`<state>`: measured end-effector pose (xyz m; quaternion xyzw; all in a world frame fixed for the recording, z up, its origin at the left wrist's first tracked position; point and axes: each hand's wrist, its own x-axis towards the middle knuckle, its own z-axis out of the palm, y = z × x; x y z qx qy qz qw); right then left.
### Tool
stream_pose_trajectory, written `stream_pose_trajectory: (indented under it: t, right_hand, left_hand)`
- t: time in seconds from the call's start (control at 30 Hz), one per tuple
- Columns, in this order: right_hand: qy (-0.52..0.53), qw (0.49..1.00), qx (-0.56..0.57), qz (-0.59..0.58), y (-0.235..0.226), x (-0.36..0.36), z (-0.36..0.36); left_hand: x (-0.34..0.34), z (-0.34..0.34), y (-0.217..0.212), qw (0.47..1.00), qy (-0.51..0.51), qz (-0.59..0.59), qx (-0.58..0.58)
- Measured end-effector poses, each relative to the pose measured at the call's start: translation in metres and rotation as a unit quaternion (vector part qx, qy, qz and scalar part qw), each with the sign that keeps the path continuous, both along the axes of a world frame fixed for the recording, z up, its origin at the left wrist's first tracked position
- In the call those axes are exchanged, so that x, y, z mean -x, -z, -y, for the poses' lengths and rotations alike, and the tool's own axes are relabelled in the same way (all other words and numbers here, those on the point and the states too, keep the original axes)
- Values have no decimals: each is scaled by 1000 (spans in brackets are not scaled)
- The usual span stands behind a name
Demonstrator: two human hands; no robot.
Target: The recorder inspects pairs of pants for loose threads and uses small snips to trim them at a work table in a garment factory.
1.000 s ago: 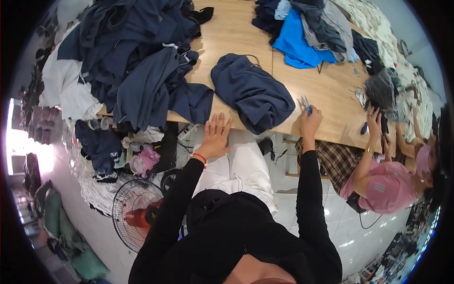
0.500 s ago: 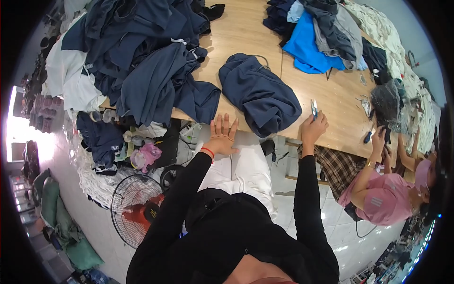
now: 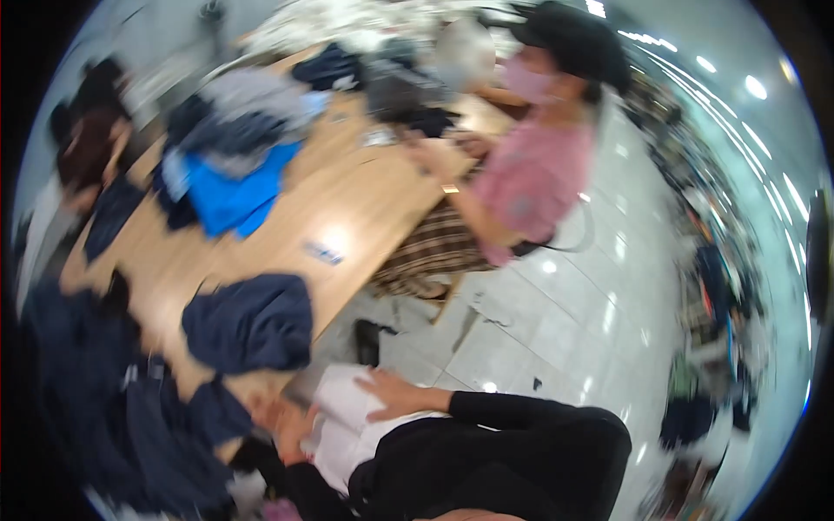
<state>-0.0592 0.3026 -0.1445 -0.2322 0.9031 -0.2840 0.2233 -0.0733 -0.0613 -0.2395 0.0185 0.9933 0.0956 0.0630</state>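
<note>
The right hand [image 3: 395,395] lies, fingers spread, on the white trousers [image 3: 341,441]; the left hand [image 3: 287,421] blurs, its grip unclear. The navy bundle [image 3: 248,326] sits by the table [image 3: 365,208] edge: best steadied with both palms, away from the blue tool [image 3: 323,253]. Open wood separates it from the blue cloth [image 3: 239,195].

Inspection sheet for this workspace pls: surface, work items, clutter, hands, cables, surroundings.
Surface: light-brown wooden table, carrying garments.
Job's things: crumpled navy fabric bundle near the table edge; small blue tool lying apart from it, blurred.
Clutter: heaped navy garments at left; bright-blue garment and grey garments piled farther back.
Hands: right hand spread over white trousers, holding nothing; left hand by the table edge, blurred, grip unclear.
Cables: none clearly identifiable.
Surroundings: co-worker in pink top at the table; pale tiled floor.
</note>
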Motion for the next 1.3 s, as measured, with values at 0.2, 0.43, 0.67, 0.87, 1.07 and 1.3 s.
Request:
stream_pose_trajectory:
  t: [0.2,0.43,0.67,0.87,1.07,1.3]
  right_hand:
    - [-24,1000,6,-14,-25,15,10]
    - [-2,1000,3,0,-28,20,16]
    - [-3,1000,0,-13,-28,17,19]
    - [3,1000,-9,-8,-34,19,15]
    - [5,1000,6,-17,-21,18,13]
    - [-20,1000,-20,-10,-29,20,17]
  left_hand:
    - [18,-61,-115,983,-74,164,22]
    - [16,-51,-102,985,-90,145,-1]
    - [16,-60,-120,981,-112,156,-23]
    - [13,-60,-115,985,-104,139,-19]
    - [14,-58,-115,985,-95,145,-25]
    - [13,-53,-109,987,-90,132,-16]
